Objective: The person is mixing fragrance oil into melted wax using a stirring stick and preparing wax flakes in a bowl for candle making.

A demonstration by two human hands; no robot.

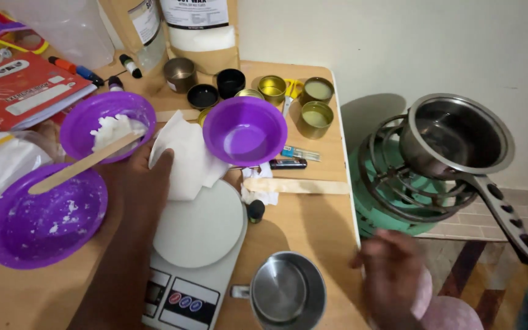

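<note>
My left hand (pixel 145 183) lies flat with its fingers (pixel 165 160) spread loosely over a folded white paper towel (pixel 184 156), pressing on it rather than pinching it; the towel drapes partly onto the round white platform of the kitchen scale (pixel 198 227) just under my palm. Just beyond those fingertips sits an empty purple bowl (pixel 245 129), and off to their outer side a second purple bowl (pixel 108 125) holds white wax flakes with a wooden stirring stick (pixel 84 164) resting across its rim. Nearer my wrist is a purple plate (pixel 44 217) dusted with wax crumbs. My right hand (pixel 392 269) hovers blurred at the table (pixel 313 214) edge, fingers loosely open and holding nothing, with a steel cup (pixel 288 292) just inside of it. Past that hand, off the table, a steel saucepan (pixel 456 134) sits on a green stove (pixel 398 189).
</note>
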